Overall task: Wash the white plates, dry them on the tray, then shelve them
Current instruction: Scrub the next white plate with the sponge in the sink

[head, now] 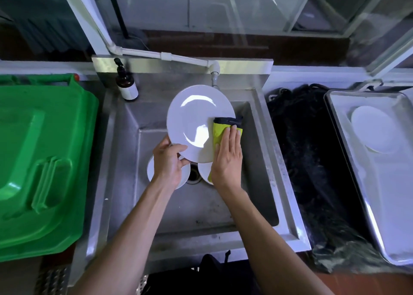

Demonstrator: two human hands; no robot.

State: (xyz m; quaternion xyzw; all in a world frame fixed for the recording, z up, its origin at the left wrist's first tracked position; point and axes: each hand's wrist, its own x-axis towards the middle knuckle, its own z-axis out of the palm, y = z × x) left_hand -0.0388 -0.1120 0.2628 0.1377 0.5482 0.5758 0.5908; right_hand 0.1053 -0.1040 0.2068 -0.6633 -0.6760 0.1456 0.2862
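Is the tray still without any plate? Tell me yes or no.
No. One white plate already lies in the tray right of the sink.

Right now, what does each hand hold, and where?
Left hand grips the white plate by its near rim; right hand presses a yellow-green cloth against it.

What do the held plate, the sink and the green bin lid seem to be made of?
Held plate: likely glazed ceramic, white with sharp glossy highlights; melamine is possible. Sink: stainless steel, dull grey brushed sheen. Green bin lid: moulded plastic, smooth and slightly shiny, with rounded formed ridges.
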